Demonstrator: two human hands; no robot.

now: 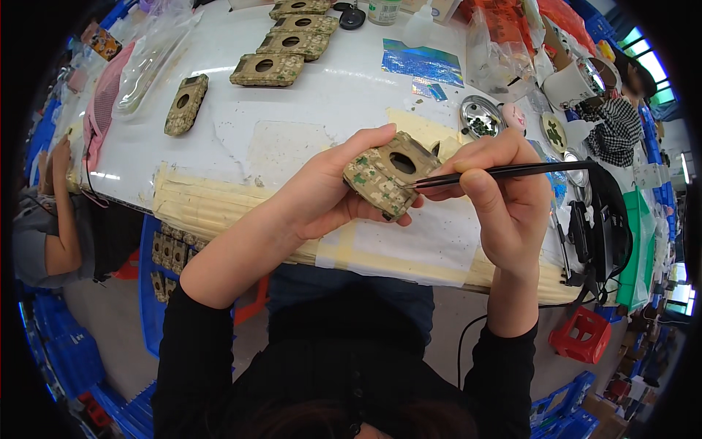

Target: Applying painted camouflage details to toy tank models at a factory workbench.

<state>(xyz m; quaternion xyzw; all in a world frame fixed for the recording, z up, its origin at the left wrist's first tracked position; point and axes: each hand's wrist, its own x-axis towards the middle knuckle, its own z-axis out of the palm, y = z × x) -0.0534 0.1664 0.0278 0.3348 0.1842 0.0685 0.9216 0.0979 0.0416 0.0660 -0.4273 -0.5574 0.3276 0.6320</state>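
My left hand [333, 183] is closed around a toy tank hull [376, 183], tilted up above the near edge of the table. The hull has a pixel camouflage pattern and a round hole in its top. Black tweezers [504, 172] are pinched in my right hand [504, 197], and their thin tips meet or nearly meet the hull's surface beside the hole. Whether anything sits between the tips is too small to tell. A round metal dish [468, 111] with small dark green bits lies beyond my right hand.
Several matching hulls [267, 69] stand at the back, with a single hull [186, 104] left of them. Shiny blue sheets [422, 62] lie farther back. At right are a black bag [608, 219] and a green tray [638, 249]. A blue crate [151, 307] of hulls sits below the table; another person's arm [62, 212] is at left.
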